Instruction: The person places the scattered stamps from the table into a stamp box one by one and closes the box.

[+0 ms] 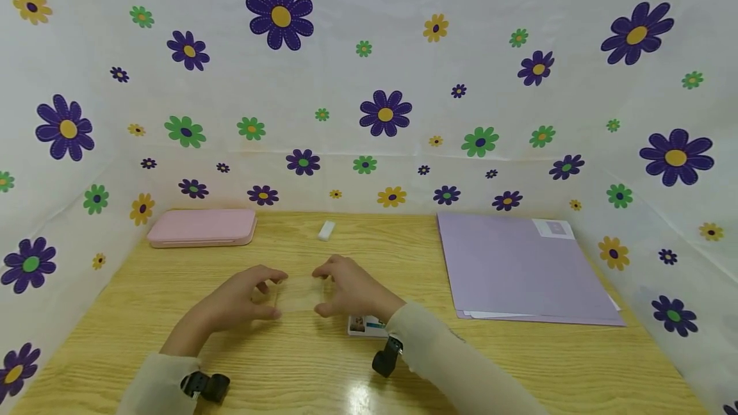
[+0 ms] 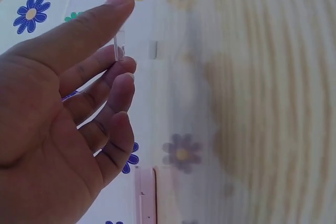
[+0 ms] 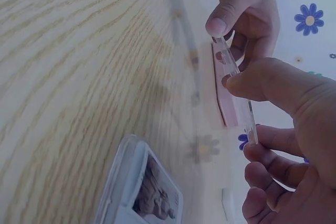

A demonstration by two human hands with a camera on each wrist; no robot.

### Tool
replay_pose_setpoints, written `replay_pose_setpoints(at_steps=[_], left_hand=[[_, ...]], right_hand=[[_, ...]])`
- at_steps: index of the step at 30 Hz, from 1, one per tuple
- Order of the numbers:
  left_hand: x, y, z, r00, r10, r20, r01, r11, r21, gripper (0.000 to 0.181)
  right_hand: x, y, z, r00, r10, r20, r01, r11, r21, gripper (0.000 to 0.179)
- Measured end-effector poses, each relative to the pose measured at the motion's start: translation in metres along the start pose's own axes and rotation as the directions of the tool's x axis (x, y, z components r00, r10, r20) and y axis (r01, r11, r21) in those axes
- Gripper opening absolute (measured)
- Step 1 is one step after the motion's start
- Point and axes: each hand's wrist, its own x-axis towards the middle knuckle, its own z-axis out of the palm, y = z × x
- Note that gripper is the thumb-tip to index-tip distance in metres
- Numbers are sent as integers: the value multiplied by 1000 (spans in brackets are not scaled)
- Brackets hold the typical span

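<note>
Between the two hands is a clear, flat plastic piece like a case lid (image 1: 300, 293), raised a little above the table. My left hand (image 1: 239, 296) pinches its left end between thumb and fingers. At the opposite end my right hand (image 1: 352, 290) pinches it the same way. In the right wrist view the clear piece (image 3: 250, 121) appears edge-on, with both thumbs on its near side. Partly hidden under the right wrist, a white case with a picture on it (image 1: 367, 326) lies on the table.
A pink pencil case (image 1: 202, 228) lies at the back left. A white eraser-like block (image 1: 326, 230) rests near the back middle. To the right is a purple folder (image 1: 524, 268) with papers inside. A flowered cloth (image 1: 346, 82) stands behind and along both sides.
</note>
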Motion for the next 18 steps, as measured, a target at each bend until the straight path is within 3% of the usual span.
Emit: replay_pose_setpoints(at_steps=[18], left_hand=[[-3, 21, 15, 993, 87, -81, -87, 996, -3, 62]], right_hand=[[-32, 2, -7, 999, 14, -46, -8, 992, 123, 59]])
